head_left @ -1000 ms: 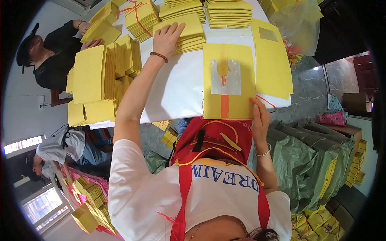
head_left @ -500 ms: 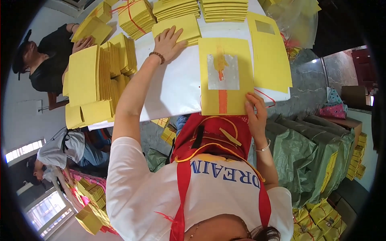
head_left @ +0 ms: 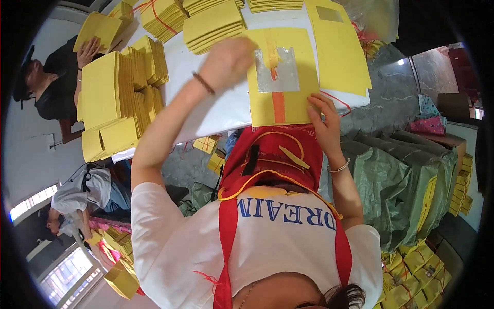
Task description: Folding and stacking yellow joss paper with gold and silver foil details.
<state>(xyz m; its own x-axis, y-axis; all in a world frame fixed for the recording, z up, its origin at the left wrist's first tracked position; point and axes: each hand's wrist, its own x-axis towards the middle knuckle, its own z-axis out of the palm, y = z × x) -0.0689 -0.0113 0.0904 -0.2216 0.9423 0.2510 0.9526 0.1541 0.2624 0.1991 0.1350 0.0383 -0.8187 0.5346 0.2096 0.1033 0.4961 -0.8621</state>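
Lying at white table [head_left: 200,110]'s near edge: yellow packet [head_left: 293,97], between hands | long axis: away from person | right hand [head_left: 325,116]: at lower right edge, thumb/fingers parted | left hand [head_left: 230,63]: nearer upper left edge, blurred, grip can't tell

Far left of frame: person in black top [head_left: 49,85], dark cap on head. Lower left: person in pale shirt [head_left: 92,188], blue trousers, near pink cloth [head_left: 98,223] with yellow packs [head_left: 119,242] on it; bright window [head_left: 64,273] below. Upper right: clear plastic bag [head_left: 380,18]. Right: large green sacks [head_left: 383,180] side by side. Lower right: tied yellow bundles [head_left: 419,273]. Far right: brown box [head_left: 454,107], pink bundle [head_left: 428,125] near it, dark red door [head_left: 467,77]; grey floor [head_left: 388,105] left of these.
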